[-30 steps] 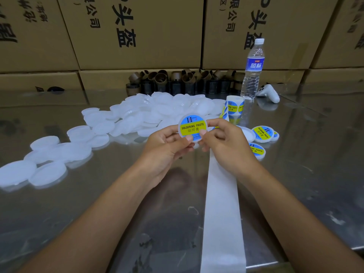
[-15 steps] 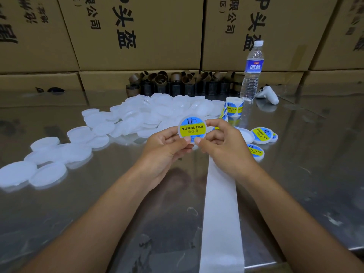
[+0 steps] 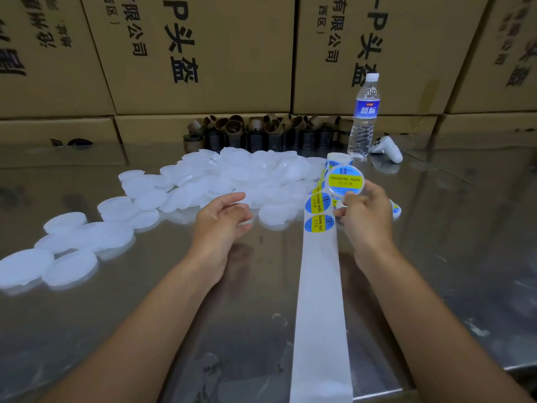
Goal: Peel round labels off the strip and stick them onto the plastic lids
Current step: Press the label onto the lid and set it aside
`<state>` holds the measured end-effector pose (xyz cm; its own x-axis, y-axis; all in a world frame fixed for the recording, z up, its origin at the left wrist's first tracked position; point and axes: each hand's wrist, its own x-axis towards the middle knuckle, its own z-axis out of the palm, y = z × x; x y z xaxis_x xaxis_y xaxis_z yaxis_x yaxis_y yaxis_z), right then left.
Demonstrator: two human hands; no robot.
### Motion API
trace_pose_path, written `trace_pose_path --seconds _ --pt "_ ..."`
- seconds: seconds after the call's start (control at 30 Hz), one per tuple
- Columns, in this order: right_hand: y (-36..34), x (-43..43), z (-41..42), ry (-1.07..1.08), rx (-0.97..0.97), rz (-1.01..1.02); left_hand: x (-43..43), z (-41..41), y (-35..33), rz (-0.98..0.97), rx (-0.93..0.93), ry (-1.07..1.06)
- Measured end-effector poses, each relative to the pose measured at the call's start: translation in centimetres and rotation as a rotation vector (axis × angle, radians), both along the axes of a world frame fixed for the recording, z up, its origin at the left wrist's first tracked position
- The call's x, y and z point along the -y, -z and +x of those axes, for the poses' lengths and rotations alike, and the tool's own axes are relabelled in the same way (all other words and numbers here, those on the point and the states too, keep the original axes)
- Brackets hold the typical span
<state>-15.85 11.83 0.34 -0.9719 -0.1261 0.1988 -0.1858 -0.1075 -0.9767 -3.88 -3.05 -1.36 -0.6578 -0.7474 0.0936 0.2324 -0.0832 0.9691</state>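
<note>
Head view: your right grip [image 3: 366,216] pinches the blue-and-yellow-labelled round plastic lid [image 3: 344,181] beside the white strip [image 3: 319,301]; left grip [image 3: 220,222] relaxed, empty. Park it next.

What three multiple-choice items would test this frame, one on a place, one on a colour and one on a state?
1. Where is the water bottle?
A. upright at the back right, beside the white controller
B. at the near left edge
C. lying on its side in front

2. What colours are the labels on the strip?
A. red and white
B. blue and yellow
C. green and black

3. In what state is the lid held by the right hand?
A. bare
B. labelled
C. cracked in two

Answers:
1. A, since the bottle stands upright near the boxes with the controller just to its right.
2. B, since each round label is blue with a yellow band.
3. B, since the lid's face carries the printed label.
</note>
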Motion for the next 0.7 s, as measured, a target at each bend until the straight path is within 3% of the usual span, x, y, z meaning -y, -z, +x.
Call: trace_pose_path --seconds 0.17,0.4,0.57,0.7 --pt "0.2 -1.4 -1.9 0.232 0.191 -0.084 -0.3 -0.3 0.1 -0.151 0.067 0.027" --pt "1.1 -1.8 -3.1 0.3 0.307 -0.048 -1.4 -0.4 1.3 -0.777 0.341 0.199" --pt "0.4 -1.8 -2.5 0.404 0.192 0.186 -1.1 -0.3 1.8 -0.883 0.475 0.305" --pt "0.5 -1.4 -1.7 0.35 0.066 0.292 -1.0 -0.4 1.9 -0.939 0.575 0.329"
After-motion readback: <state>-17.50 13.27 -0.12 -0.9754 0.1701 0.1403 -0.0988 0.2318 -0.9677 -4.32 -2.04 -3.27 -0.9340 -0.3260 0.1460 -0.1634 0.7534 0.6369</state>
